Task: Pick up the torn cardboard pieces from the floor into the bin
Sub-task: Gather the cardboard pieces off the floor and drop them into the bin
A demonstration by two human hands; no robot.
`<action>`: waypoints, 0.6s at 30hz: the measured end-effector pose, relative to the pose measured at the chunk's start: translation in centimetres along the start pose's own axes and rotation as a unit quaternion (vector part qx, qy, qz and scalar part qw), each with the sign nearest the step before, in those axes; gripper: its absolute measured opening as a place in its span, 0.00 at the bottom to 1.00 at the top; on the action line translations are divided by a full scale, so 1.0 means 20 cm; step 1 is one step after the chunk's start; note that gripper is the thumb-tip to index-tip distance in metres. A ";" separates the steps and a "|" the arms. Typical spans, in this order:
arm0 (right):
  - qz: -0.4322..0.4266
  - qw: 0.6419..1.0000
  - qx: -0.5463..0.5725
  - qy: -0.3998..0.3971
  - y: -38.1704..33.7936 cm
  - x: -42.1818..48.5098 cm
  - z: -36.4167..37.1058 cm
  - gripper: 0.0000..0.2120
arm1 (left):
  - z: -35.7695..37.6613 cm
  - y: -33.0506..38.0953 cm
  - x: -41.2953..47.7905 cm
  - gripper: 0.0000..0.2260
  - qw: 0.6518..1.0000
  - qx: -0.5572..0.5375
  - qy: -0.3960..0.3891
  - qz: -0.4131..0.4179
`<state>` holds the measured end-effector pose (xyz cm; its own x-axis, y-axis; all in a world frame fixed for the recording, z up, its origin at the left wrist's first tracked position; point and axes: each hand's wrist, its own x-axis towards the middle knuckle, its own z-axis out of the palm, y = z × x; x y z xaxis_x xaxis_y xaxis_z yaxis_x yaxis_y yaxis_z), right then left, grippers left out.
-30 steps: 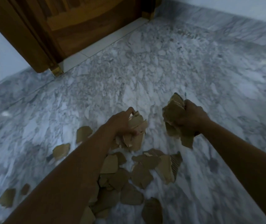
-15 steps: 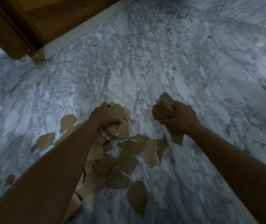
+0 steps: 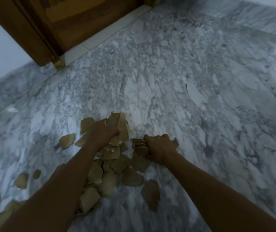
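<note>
Gathering step: the left hand point(image 3: 102, 133) grips cardboard pieces point(image 3: 118, 124) at the heap's point(image 3: 115, 171) twelve o'clock, the right hand point(image 3: 160, 148) clutches more at two o'clock; next probably comes carrying both handfuls to the unseen bin.

The torn cardboard pieces point(image 3: 117, 166) are plain tan-brown. The floor point(image 3: 184, 91) is white marble mottled with grey veins. The door point(image 3: 76, 19) is warm brown wood, with a white threshold strip point(image 3: 103, 34) along its foot.
</note>
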<state>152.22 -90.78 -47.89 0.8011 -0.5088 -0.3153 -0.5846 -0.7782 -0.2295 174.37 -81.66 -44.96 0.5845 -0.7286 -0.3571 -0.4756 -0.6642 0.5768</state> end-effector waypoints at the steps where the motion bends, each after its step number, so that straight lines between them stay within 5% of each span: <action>1: 0.009 1.000 0.003 0.005 -0.01 -0.02 -0.01 0.19 | 0.00 0.01 -0.01 0.24 1.000 0.002 -0.001 -0.002; 14: -0.052 0.997 -0.059 0.004 -0.03 0.05 0.03 0.22 | -0.06 0.10 -0.04 0.23 0.998 0.056 0.003 0.021; 18: -0.020 1.000 0.019 -0.011 -0.02 0.04 0.02 0.24 | -0.07 0.10 -0.09 0.19 0.999 0.043 -0.017 -0.003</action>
<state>153.03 -90.61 -48.48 0.8207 -0.4699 -0.3251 -0.5577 -0.7822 -0.2775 173.33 -81.38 -42.09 0.5650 -0.7289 -0.3866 -0.5280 -0.6795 0.5094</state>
